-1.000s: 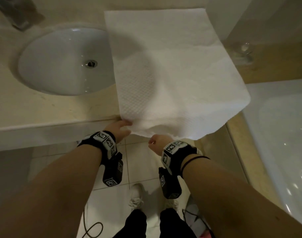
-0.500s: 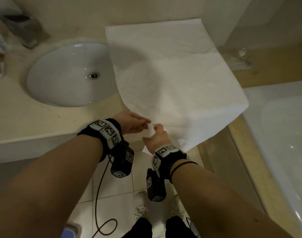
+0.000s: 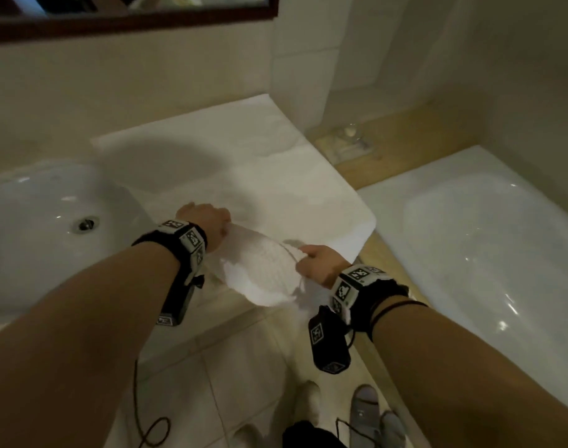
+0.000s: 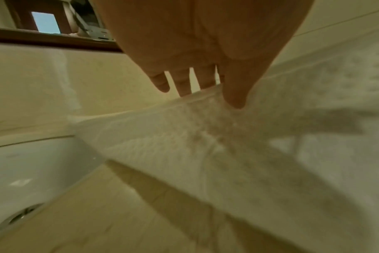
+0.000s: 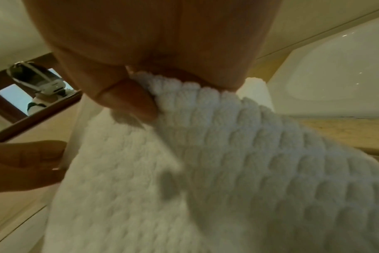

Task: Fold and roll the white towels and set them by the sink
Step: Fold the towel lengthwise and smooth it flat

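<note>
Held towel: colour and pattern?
White towel, bumpy waffle-like weave; shows best in right wrist view.
</note>
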The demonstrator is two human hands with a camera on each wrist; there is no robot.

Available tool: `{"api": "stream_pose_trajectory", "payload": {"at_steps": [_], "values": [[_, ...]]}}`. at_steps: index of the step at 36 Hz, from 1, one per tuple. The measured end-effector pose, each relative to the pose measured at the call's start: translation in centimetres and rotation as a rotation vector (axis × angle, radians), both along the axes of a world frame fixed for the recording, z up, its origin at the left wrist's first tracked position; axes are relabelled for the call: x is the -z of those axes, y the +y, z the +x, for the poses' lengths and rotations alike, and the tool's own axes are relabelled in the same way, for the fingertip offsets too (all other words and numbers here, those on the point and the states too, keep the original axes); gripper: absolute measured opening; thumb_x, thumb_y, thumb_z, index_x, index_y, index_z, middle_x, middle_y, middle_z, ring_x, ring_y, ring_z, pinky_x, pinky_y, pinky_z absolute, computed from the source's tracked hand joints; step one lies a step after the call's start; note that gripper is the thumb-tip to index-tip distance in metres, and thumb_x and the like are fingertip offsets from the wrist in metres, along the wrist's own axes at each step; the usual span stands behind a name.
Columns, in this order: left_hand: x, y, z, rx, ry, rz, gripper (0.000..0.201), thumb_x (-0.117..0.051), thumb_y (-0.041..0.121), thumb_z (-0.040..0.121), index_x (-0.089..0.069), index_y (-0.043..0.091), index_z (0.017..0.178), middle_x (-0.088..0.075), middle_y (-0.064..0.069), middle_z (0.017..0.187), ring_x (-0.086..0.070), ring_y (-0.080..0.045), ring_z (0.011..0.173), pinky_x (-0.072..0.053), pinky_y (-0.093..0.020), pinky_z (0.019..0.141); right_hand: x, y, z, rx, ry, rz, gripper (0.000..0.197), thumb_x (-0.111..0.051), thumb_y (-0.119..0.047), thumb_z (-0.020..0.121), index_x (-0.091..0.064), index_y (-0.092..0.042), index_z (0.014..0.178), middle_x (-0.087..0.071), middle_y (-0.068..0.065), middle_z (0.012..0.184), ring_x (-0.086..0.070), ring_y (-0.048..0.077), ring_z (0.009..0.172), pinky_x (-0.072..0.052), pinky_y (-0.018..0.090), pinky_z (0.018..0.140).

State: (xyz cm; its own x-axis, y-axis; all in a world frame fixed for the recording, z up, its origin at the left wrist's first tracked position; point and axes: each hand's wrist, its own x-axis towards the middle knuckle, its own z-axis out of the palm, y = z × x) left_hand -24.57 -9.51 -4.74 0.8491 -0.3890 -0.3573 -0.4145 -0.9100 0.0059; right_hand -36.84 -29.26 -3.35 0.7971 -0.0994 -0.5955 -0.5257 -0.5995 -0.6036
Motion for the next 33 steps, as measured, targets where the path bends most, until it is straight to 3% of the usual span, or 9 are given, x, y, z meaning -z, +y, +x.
{"api": "stream_pose_trajectory", "payload": {"at_steps": [3,7,12,16,20,22,26,28,33], "values": [[-0.9,-2.8,2.7,0.041,0.059,-0.058,0.027,-0.036,0.024,0.099,-0.046,0.019,0.123,-0.059,-0.004,0.120,-0.054,-0.026,0.113,-0.024,-0.033,0.111,0.6,-2.7,0.9,0.032,0.044,-0.031,0.038,-0.048,-0.012,0.091,-0.055,-0.013,0.129,-0.054,0.008,0.131,-0.048,0.026,0.122,-0.034,0.022,0.090],[-4.1,-8.2,6.4,0.168,0.115,-0.084,0.031,-0.041,0.018,0.098,-0.046,0.014,0.129,-0.055,-0.015,0.124,-0.052,-0.030,0.110,-0.039,-0.030,0.090,1.5,-6.2,2.8,0.054,0.113,0.029,0.047,-0.056,-0.023,0.088,-0.050,-0.011,0.134,-0.048,0.008,0.137,-0.044,0.026,0.127,-0.034,0.029,0.102],[-4.9,-15.8,10.9,0.307,0.195,0.025,0.031,-0.040,0.022,0.099,-0.052,0.017,0.128,-0.054,-0.005,0.130,-0.049,-0.025,0.119,-0.037,-0.030,0.098,3.0,-10.0,8.1,0.029,0.083,-0.020,0.070,-0.055,-0.059,0.083,-0.042,-0.020,0.140,-0.048,-0.002,0.139,-0.047,0.019,0.123,-0.034,0.030,0.104],[-2.5,-20.9,13.9,0.407,0.205,0.039,0.030,-0.041,0.025,0.099,-0.054,0.016,0.125,-0.055,-0.005,0.129,-0.050,-0.025,0.119,-0.038,-0.032,0.101,3.4,-12.2,11.0,-0.017,0.095,0.003,0.052,-0.049,-0.044,0.090,-0.050,-0.014,0.132,-0.056,0.008,0.121,-0.051,0.022,0.109,-0.034,0.027,0.088],[0.4,-24.3,15.3,0.478,0.255,0.070,0.030,-0.039,0.020,0.099,-0.054,0.012,0.125,-0.052,-0.006,0.132,-0.047,-0.025,0.121,-0.036,-0.031,0.102,5.4,-14.5,12.0,0.141,0.129,0.132,0.061,-0.053,-0.041,0.056,-0.059,-0.012,0.109,-0.058,0.008,0.110,-0.055,0.027,0.110,-0.044,0.036,0.092],[1.5,-25.3,15.7,0.503,0.306,0.094,0.032,-0.040,0.018,0.099,-0.054,0.012,0.127,-0.049,-0.005,0.135,-0.046,-0.023,0.124,-0.034,-0.030,0.104,6.0,-15.3,12.5,0.130,0.162,0.172,0.076,-0.052,-0.034,0.054,-0.053,-0.013,0.127,-0.056,0.009,0.124,-0.054,0.026,0.113,-0.046,0.037,0.093],[2.0,-26.7,16.4,0.577,0.307,0.177,0.032,-0.045,0.026,0.098,-0.058,0.016,0.125,-0.052,-0.001,0.134,-0.049,-0.022,0.122,-0.038,-0.033,0.104,5.3,-15.5,13.8,0.102,0.176,0.159,0.071,-0.060,-0.043,0.081,-0.035,-0.020,0.144,-0.043,0.007,0.144,-0.044,0.026,0.127,-0.036,0.034,0.103],[1.7,-27.2,16.7,0.603,0.292,0.194,0.031,-0.047,0.030,0.097,-0.060,0.019,0.123,-0.055,0.001,0.131,-0.051,-0.021,0.119,-0.040,-0.032,0.102,4.9,-15.5,14.3,0.068,0.168,0.027,0.059,-0.045,-0.048,0.095,-0.036,-0.015,0.143,-0.041,0.009,0.145,-0.040,0.027,0.131,-0.031,0.033,0.104],[0.9,-28.3,17.2,0.694,0.253,0.307,0.035,-0.039,0.034,0.100,-0.051,0.021,0.131,-0.053,0.000,0.132,-0.049,-0.021,0.121,-0.037,-0.030,0.099,4.9,-16.0,15.0,0.052,0.126,-0.140,0.045,-0.031,-0.037,0.102,-0.044,-0.010,0.136,-0.045,0.012,0.141,-0.043,0.027,0.129,-0.033,0.030,0.102]]}}
